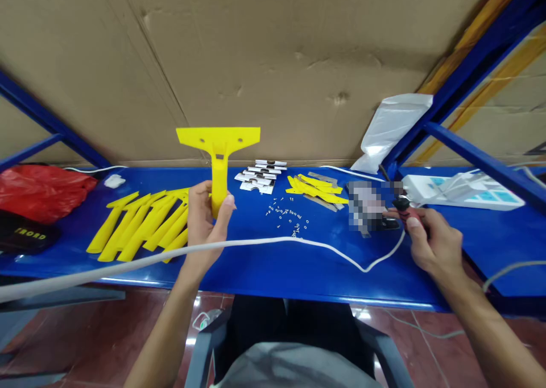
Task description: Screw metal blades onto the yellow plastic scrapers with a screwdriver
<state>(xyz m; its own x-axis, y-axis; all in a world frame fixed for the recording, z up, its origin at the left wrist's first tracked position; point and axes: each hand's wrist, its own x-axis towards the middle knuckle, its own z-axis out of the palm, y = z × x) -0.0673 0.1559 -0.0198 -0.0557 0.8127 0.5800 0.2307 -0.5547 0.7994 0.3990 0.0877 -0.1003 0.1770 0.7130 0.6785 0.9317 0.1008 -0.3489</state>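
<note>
Indoors, a person seated at a blue worktop (256,274) grips a yellow scraper (219,174) in the left hand (202,223), thumb and fingers around the handle and wide head uppermost. The scraper is raised above the worktop, left of a scatter of small screws and nuts (295,230). Well to the right of the scatter, the right hand (437,243) is closed around a red-and-black tool (412,213).

A slanted row of other yellow scrapers (136,226) lies to the left of the scatter, with a red plastic bag (46,189) and a black case (28,234) farther left. Behind the scatter, slightly left, white sleeves (258,180) overlap; slightly right, flat yellow strips (318,192) lie heaped with thin metal strips (323,179).

A white cord (251,242) passes in front of the scatter and bends up toward the right hand; whether it joins the tool cannot be made out. Far right of the scatter sits a white tray (503,203); cardboard (273,64) rises behind it all.
</note>
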